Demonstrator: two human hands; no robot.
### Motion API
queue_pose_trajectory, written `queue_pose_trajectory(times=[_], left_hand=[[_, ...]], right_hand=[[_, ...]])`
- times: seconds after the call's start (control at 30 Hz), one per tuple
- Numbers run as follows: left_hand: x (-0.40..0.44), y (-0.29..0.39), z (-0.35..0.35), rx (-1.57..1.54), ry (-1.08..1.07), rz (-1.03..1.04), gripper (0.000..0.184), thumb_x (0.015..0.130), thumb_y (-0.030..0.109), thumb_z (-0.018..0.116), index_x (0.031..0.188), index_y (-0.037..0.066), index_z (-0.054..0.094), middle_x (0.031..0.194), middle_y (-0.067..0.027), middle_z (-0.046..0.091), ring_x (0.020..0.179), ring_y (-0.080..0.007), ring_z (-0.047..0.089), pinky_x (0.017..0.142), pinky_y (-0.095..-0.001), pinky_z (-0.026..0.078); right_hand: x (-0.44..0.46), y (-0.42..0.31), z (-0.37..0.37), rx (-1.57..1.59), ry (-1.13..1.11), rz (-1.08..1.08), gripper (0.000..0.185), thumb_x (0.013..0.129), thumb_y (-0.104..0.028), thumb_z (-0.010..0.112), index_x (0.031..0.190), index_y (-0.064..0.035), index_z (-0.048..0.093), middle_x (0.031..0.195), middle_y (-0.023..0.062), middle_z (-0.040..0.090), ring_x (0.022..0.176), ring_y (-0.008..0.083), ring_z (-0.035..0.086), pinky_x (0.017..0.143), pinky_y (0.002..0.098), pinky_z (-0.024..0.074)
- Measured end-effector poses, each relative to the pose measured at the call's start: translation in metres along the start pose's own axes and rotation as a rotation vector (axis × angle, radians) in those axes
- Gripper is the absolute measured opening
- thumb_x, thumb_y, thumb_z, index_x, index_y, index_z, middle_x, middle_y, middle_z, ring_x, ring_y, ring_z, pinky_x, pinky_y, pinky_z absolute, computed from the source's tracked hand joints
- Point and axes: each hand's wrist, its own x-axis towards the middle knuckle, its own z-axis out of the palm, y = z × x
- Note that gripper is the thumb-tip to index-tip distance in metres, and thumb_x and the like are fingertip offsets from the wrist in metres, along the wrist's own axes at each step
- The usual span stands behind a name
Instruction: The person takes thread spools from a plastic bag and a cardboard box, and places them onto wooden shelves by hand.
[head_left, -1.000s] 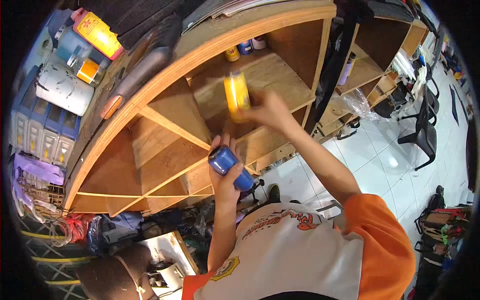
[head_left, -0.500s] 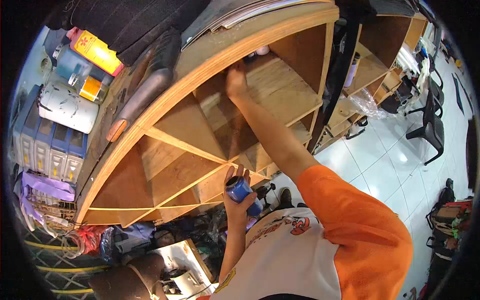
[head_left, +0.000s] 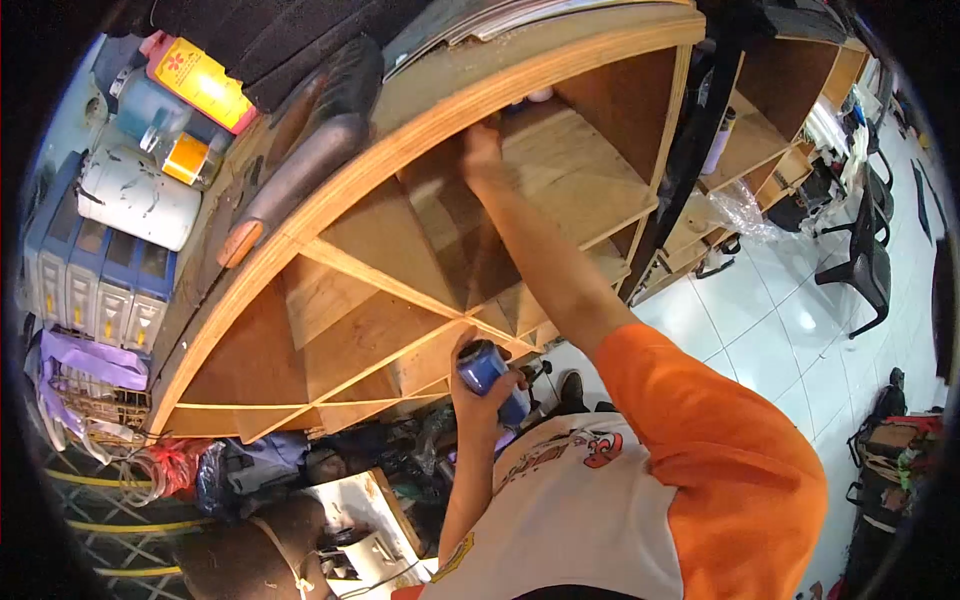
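Note:
My left hand is wrapped round a blue can in front of the shelf's lower compartments. The can is tilted, with one round end facing up toward me. My right hand reaches deep into an upper compartment of the wooden shelf unit, just below its curved top edge. Its fingers are mostly hidden by shadow and that edge, so what they touch is unclear. Close to them at the back of the compartment, a small white object is partly visible.
On top of the unit lies a dark-handled tool. To the left are a yellow and pink bottle, a paint-marked white container and small drawers. A black chair stands on the white tiles at right.
The view has shifted slightly. My left hand still grips the can, turned a little, and my right hand stays inside the upper compartment.

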Motion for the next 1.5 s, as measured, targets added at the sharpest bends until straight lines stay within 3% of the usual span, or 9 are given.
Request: queue_pose_trajectory(times=[0.17, 0.3, 0.57, 0.7, 0.77, 0.93, 1.13, 1.3, 1.5], left_hand=[[0.021, 0.009, -0.001, -0.370, -0.247, -0.013, 0.051, 0.090, 0.037, 0.047, 0.134, 0.012, 0.039, 0.109, -0.0153, 0.055, 0.095, -0.0318, 0.058, 0.078, -0.0467, 0.051], [0.037, 0.028, 0.021, -0.385, -0.216, -0.016, 0.055, 0.086, 0.027, 0.056, 0.135, 0.012, 0.035, 0.112, -0.0128, 0.053, 0.107, -0.0271, 0.054, 0.091, -0.0425, 0.046], [0.056, 0.011, 0.059, -0.355, -0.412, 0.164, 0.052, 0.087, 0.024, 0.058, 0.133, 0.006, 0.039, 0.128, -0.0188, 0.047, 0.123, -0.0282, 0.043, 0.101, -0.0446, 0.037], [0.054, 0.024, 0.055, -0.153, -0.502, -0.034, 0.058, 0.085, 0.018, 0.060, 0.134, -0.003, 0.037, 0.132, -0.0194, 0.045, 0.122, -0.0251, 0.044, 0.101, -0.0393, 0.037], [0.051, 0.022, 0.057, 0.323, -0.501, 0.096, 0.059, 0.082, 0.015, 0.066, 0.130, -0.008, 0.041, 0.127, -0.0149, 0.049, 0.112, -0.0198, 0.052, 0.096, -0.0322, 0.042], [0.055, 0.034, 0.068, 0.405, -0.537, -0.061, 0.066, 0.077, 0.011, 0.073, 0.131, -0.007, 0.040, 0.119, -0.0107, 0.054, 0.104, -0.0182, 0.056, 0.093, -0.0310, 0.044], [0.051, 0.018, 0.080, 0.588, -0.202, 0.299, 0.063, 0.069, 0.008, 0.078, 0.121, -0.002, 0.043, 0.113, -0.0106, 0.052, 0.099, -0.0193, 0.055, 0.087, -0.0309, 0.045], [0.035, 0.008, 0.102, 1.056, 0.000, 0.749, 0.064, 0.071, 0.010, 0.077, 0.120, -0.001, 0.038, 0.117, -0.0135, 0.040, 0.097, -0.0213, 0.053, 0.080, -0.0311, 0.046], [0.049, 0.011, 0.087, 0.815, -0.127, 0.394, 0.057, 0.072, 0.021, 0.076, 0.116, -0.003, 0.049, 0.099, -0.0172, 0.056, 0.088, -0.0264, 0.057, 0.076, -0.0358, 0.046]], right_hand=[[-0.001, -0.127, -0.132, -0.159, -0.362, 0.100, 0.031, 0.076, -0.019, 0.068, 0.098, 0.0016, 0.059, 0.084, 0.0206, 0.062, 0.082, 0.0355, 0.062, 0.070, 0.0403, 0.0500], [-0.024, -0.186, -0.249, 0.347, -1.167, 0.675, 0.045, 0.078, -0.033, 0.073, 0.106, -0.0003, 0.059, 0.085, 0.0079, 0.064, 0.081, 0.0213, 0.063, 0.071, 0.0357, 0.0525], [-0.064, -0.256, -0.353, 0.193, -0.894, 0.733, 0.047, 0.068, -0.006, 0.076, 0.111, -0.0057, 0.059, 0.119, 0.0111, 0.053, 0.105, 0.0213, 0.056, 0.087, 0.0345, 0.0481], [-0.044, -0.236, -0.369, -0.128, -0.642, -0.217, 0.041, 0.057, 0.005, 0.066, 0.096, -0.0065, 0.059, 0.107, 0.0095, 0.055, 0.107, 0.0314, 0.053, 0.090, 0.0370, 0.0453], [-0.028, -0.231, -0.366, -0.106, -0.685, -0.387, 0.039, 0.059, 0.007, 0.063, 0.095, -0.0064, 0.059, 0.107, 0.0089, 0.056, 0.110, 0.0309, 0.052, 0.091, 0.0382, 0.0450], [-0.012, -0.226, -0.354, -0.092, -0.737, -0.593, 0.045, 0.061, 0.007, 0.062, 0.104, -0.0056, 0.057, 0.111, 0.0088, 0.056, 0.117, 0.0298, 0.050, 0.094, 0.0384, 0.0446], [-0.031, -0.240, -0.343, 0.610, -0.650, 0.614, 0.058, 0.076, -0.004, 0.071, 0.127, 0.0015, 0.045, 0.119, 0.0109, 0.055, 0.114, 0.0209, 0.052, 0.095, 0.0318, 0.0433], [-0.054, -0.224, -0.333, 0.755, -0.766, 0.887, 0.061, 0.074, 0.000, 0.069, 0.128, 0.0017, 0.042, 0.114, 0.0114, 0.057, 0.100, 0.0162, 0.057, 0.088, 0.0310, 0.0468], [-0.034, -0.217, -0.342, 0.828, -0.765, 0.823, 0.057, 0.072, 0.004, 0.064, 0.126, 0.0038, 0.045, 0.116, 0.0115, 0.057, 0.103, 0.0156, 0.056, 0.092, 0.0293, 0.0445]])
